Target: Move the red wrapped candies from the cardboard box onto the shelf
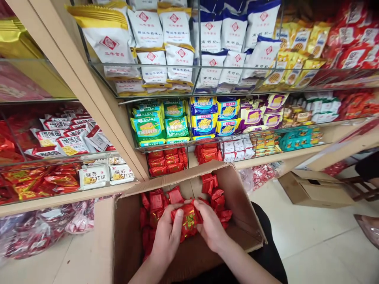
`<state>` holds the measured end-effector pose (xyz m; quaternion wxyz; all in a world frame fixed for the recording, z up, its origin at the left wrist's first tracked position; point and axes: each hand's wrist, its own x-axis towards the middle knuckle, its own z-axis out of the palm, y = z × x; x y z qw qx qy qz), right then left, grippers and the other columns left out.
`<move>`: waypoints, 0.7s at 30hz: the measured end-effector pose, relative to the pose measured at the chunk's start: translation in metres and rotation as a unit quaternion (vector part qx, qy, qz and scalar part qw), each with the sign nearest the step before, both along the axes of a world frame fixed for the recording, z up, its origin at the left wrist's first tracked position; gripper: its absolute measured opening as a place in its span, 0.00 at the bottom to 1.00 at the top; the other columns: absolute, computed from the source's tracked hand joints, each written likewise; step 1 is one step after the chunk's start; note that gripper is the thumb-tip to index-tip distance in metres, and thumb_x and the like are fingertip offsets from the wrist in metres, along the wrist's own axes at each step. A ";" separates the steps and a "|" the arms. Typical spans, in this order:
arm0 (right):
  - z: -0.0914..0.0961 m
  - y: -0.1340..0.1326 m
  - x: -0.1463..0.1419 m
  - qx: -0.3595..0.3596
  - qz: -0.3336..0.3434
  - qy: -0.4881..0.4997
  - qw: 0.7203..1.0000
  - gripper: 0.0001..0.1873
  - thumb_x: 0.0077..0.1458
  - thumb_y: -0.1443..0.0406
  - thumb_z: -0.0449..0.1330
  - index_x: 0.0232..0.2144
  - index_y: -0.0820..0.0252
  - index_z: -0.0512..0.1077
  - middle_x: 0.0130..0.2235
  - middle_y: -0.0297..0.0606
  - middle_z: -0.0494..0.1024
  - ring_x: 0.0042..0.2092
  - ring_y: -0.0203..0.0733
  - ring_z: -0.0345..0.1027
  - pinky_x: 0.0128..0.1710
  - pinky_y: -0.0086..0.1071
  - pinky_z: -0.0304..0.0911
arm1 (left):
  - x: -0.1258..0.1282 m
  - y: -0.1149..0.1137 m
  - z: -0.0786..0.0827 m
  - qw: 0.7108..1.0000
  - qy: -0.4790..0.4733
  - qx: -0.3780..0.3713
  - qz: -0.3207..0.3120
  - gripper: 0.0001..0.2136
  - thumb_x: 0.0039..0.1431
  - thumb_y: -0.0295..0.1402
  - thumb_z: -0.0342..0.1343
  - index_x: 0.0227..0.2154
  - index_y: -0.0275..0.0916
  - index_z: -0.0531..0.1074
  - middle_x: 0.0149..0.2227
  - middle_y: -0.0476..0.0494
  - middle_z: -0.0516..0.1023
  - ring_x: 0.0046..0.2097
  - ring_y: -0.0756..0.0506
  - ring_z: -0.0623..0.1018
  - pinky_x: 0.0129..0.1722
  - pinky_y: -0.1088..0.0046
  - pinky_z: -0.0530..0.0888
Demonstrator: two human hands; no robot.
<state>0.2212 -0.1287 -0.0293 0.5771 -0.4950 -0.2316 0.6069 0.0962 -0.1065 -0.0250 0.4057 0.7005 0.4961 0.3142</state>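
Between my left hand (168, 228) and my right hand (209, 225) is a red snack packet (188, 221) with gold print. Both hands are closed around its two sides, thumbs on top. They hold it over an open cardboard box (189, 266). More red packets (156, 201) lie in the box, to the left of and beyond my hands, and others (218, 201) rest against its right side. My palms and the packet hide part of the pile below. I cannot tell whether more than one packet is in my grip.
Shelves ahead hold white packs (177, 59), green biscuit packs (148, 128), blue packs (204, 124) and red packets (166, 161). A closed carton (316, 189) stands on the tiled floor at right, near a person's foot (368, 228). Plastic bags (35, 228) lie below the left shelf.
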 end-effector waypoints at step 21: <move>0.037 -0.015 -0.012 0.259 -0.019 -0.463 0.847 0.12 0.53 0.67 0.48 0.41 0.53 0.64 0.38 0.38 0.71 0.40 0.40 0.63 0.41 0.34 0.60 | 0.012 0.000 0.045 0.973 -0.132 -0.122 0.145 0.23 0.55 0.48 0.33 0.36 0.37 0.66 0.21 0.49 0.71 0.23 0.49 0.70 0.22 0.74 0.68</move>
